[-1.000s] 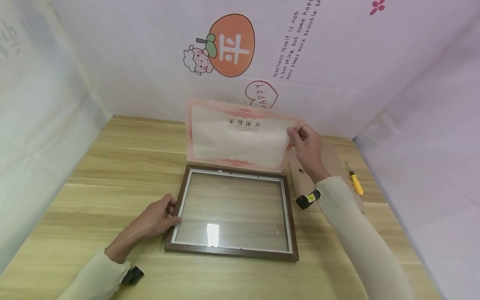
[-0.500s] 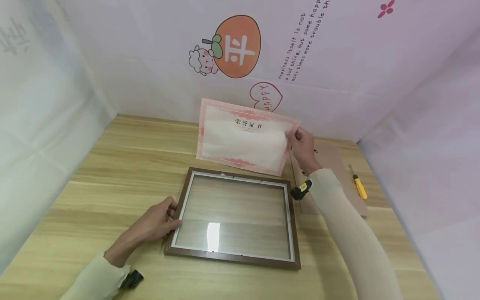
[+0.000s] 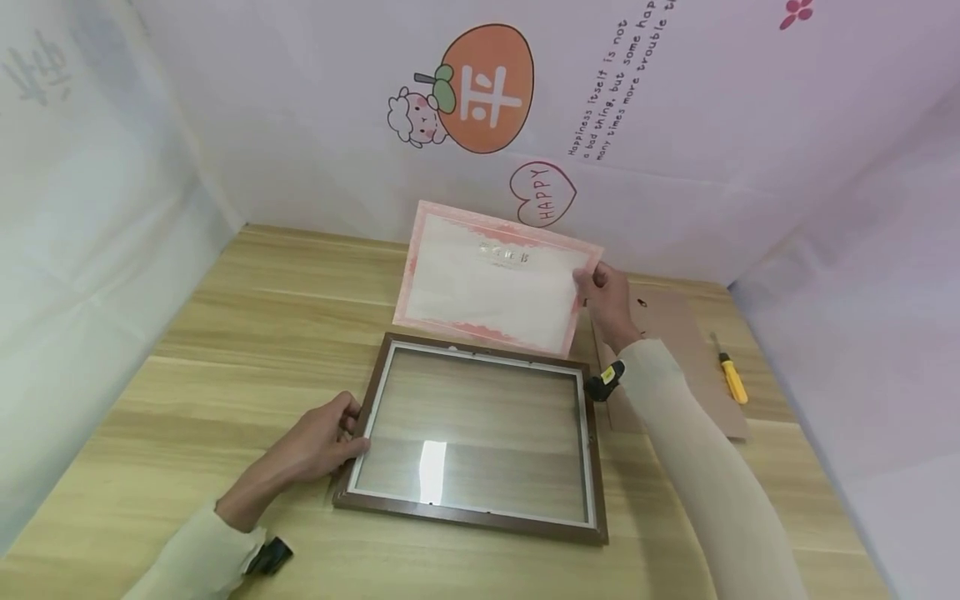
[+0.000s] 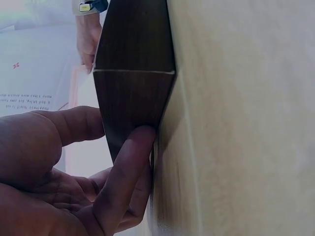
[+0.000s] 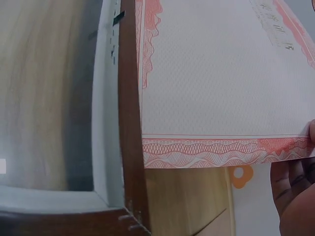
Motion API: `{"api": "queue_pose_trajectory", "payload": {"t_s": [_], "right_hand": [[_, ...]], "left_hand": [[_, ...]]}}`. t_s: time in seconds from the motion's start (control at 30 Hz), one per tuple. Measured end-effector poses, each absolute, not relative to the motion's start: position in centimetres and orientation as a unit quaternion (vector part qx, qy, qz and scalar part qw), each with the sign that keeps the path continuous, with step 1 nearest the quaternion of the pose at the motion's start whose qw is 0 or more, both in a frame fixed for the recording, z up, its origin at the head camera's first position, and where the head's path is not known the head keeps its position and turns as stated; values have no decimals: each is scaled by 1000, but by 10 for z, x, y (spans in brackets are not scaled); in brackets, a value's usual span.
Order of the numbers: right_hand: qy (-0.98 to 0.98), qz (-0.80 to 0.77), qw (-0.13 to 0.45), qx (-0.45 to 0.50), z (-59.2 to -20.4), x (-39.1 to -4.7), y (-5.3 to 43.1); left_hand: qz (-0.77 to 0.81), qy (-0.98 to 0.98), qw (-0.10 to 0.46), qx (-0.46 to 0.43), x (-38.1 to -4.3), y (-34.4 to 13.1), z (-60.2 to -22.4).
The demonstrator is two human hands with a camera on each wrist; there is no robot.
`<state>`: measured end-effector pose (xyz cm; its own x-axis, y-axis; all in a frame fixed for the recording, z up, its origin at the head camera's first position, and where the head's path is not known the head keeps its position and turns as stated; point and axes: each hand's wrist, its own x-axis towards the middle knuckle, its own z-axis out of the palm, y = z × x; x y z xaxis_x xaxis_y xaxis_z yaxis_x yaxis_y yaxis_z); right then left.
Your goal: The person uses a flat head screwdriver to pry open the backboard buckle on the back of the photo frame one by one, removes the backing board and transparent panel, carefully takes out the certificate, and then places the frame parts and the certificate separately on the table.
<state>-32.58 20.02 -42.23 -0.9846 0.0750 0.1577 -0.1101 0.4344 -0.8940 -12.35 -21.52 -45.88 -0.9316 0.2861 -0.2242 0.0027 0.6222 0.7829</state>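
A brown picture frame (image 3: 487, 515) with a white inner edge and a clear pane lies on the wooden table. My left hand (image 3: 318, 437) grips its left side, thumb on top; in the left wrist view, fingers (image 4: 130, 157) press the frame's outer side. Behind the frame, my right hand (image 3: 609, 304) pinches the right edge of a certificate (image 3: 491, 287), white with a pink patterned border. The certificate is held tilted up, its lower edge close to the frame's far side. In the right wrist view, part of the right hand (image 5: 298, 196) shows at the certificate's edge.
A brown backing board (image 3: 675, 358) lies on the table right of the frame, partly under the right forearm. Beyond it is a yellow-handled screwdriver (image 3: 733, 379). A printed white cloth wall (image 3: 315, 125) closes off the back and sides.
The certificate has tilted and come to rest more steadily behind the frame, shifting slightly right in view. The left hand keeps its grip on the frame. The whole head view has drifted a little.
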Motion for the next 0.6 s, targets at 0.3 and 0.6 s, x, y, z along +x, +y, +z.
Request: {"api": "queue_pose_trajectory", "payload": {"t_s": [0.3,0.6], "right_hand": [[-850,526,33,-14,-429,-321,200],[-847,528,-58,4,-442,-306,212]], "left_hand": [[428,885,165,77,-122,-214,-457],[421,890,155,83,-123,-214,-460]]}}
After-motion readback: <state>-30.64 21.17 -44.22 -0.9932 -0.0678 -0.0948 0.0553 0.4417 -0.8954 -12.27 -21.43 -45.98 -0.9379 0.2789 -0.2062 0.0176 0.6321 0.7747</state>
